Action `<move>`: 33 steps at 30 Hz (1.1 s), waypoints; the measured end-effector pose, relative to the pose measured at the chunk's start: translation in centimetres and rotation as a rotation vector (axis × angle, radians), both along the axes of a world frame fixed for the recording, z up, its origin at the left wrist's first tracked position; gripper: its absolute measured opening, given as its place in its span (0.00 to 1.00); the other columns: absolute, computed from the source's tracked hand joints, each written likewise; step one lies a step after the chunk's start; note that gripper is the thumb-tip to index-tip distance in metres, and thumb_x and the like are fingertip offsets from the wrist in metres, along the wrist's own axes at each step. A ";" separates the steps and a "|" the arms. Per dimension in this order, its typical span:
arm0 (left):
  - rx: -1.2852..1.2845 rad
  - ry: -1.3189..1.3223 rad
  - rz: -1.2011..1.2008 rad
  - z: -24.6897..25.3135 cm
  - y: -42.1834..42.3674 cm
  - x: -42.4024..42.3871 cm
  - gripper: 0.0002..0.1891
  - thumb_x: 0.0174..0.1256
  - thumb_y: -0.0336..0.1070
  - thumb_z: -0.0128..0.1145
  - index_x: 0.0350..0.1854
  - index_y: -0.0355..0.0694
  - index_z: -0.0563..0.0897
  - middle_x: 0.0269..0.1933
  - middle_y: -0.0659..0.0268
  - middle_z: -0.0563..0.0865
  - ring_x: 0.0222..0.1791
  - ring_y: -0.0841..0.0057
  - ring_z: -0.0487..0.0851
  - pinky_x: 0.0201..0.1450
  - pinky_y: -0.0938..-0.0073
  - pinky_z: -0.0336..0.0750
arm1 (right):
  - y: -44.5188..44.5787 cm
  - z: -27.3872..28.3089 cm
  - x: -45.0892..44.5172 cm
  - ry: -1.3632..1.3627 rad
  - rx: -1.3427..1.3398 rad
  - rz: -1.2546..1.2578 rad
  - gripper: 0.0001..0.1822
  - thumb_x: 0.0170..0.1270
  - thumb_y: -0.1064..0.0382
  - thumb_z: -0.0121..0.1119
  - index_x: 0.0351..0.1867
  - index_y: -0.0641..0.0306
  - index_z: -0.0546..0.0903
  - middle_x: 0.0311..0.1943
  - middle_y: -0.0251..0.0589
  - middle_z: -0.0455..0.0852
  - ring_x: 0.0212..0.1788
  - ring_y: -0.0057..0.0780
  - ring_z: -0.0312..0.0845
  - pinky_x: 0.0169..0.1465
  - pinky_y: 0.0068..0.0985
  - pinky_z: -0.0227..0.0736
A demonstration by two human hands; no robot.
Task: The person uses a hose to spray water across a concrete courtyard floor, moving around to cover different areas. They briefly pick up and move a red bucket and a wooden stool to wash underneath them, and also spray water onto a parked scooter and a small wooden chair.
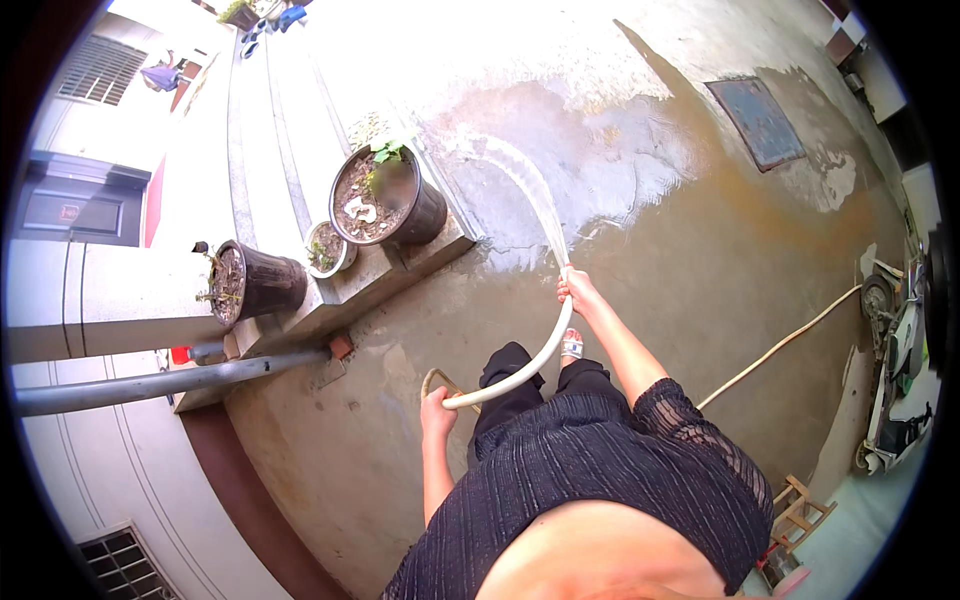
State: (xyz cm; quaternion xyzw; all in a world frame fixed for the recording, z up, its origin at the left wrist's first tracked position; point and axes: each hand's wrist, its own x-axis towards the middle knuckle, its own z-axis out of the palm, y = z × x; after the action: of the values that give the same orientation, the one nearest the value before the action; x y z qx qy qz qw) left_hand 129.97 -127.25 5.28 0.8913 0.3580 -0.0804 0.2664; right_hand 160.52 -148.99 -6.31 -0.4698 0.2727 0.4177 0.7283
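My right hand grips a cream-coloured hose close to its outlet. A white stream of water arcs out of it and lands on the wet concrete floor, beside the foot of the steps. Lower down, in front of my dark trousers, my left hand is closed around the same hose. Between both hands the hose bends in a curve across my legs. Behind my left hand a loop of it shows. One of my feet, in a sandal, is visible on the floor.
Potted plants in a large black pot, a white pot and another black pot stand on the steps. A metal pipe crosses at left. At right are a metal floor cover, a scooter and a wooden stool.
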 end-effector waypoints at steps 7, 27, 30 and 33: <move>-0.064 -0.008 -0.144 -1.2 5.5 5.3 0.18 0.50 0.43 0.66 0.18 0.36 0.71 0.21 0.51 0.76 0.26 0.50 0.74 0.27 0.59 0.68 | 4.2 1.8 4.0 0.055 -0.027 0.247 0.19 0.69 0.51 0.37 0.25 0.60 0.66 0.13 0.25 0.60 0.10 0.13 0.51 0.12 0.15 0.54; -0.194 0.110 -0.498 -8.5 21.1 18.1 0.03 0.43 0.28 0.57 0.22 0.37 0.79 0.26 0.49 0.80 0.32 0.52 0.80 0.33 0.62 0.73 | 5.3 -7.2 1.2 0.258 -0.198 -0.527 0.21 0.72 0.52 0.29 0.24 0.62 0.63 0.10 0.34 0.60 0.10 0.27 0.55 0.17 0.28 0.59; -0.216 0.110 -0.553 -9.0 20.8 19.0 0.03 0.42 0.26 0.57 0.23 0.37 0.79 0.27 0.49 0.80 0.32 0.52 0.80 0.33 0.62 0.73 | 4.2 -6.0 -0.5 0.271 -0.293 -0.611 0.23 0.72 0.52 0.28 0.20 0.60 0.63 0.09 0.34 0.60 0.09 0.28 0.55 0.16 0.27 0.59; -0.249 0.114 -0.590 -9.1 20.7 19.5 0.03 0.41 0.25 0.56 0.22 0.37 0.78 0.26 0.49 0.80 0.31 0.52 0.79 0.33 0.63 0.73 | 4.4 -4.8 -0.8 0.303 -0.282 -0.564 0.25 0.71 0.49 0.30 0.15 0.58 0.62 0.08 0.29 0.57 0.08 0.22 0.51 0.13 0.23 0.55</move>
State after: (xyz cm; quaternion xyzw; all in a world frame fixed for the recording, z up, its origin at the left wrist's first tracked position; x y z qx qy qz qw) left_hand 149.43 -106.55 -3.82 0.9113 0.0858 -0.2469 0.3180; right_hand 159.73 -144.62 -11.14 -0.4045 0.5518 0.2233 0.6943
